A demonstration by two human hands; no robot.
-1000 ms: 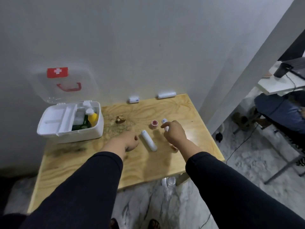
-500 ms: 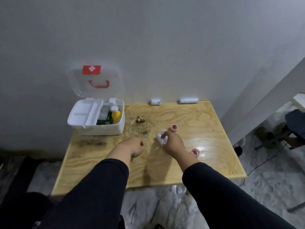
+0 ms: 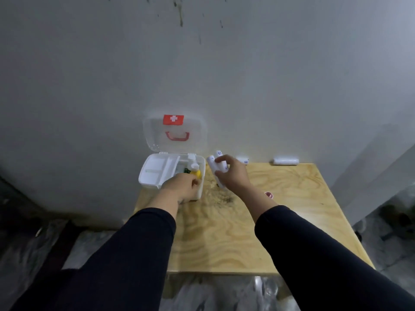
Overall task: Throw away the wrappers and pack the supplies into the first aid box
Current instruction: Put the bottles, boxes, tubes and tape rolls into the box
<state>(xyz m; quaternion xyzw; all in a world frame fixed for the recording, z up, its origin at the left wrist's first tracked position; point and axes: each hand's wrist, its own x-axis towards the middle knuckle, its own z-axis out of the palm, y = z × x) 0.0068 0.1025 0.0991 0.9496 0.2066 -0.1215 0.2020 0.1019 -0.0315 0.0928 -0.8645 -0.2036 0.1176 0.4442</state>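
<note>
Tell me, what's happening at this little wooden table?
A person in dark sleeves is packing supplies into an open white plastic first aid box with a clear lid, at the table's far left corner. The right hand holds two white cylindrical rolls in the air beside the box. The left hand rests at the box's near rim, next to a yellow bottle inside. Two more white rolls lie by the wall, and a small red-and-white cap sits on the light plywood table.

My left hand [image 3: 183, 187] covers the near right corner of the first aid box [image 3: 157, 173], so I can't see whether it holds anything. My right hand [image 3: 231, 173] hides the middle of the white rolls [image 3: 212, 162]; their print is too blurred to read.
</note>
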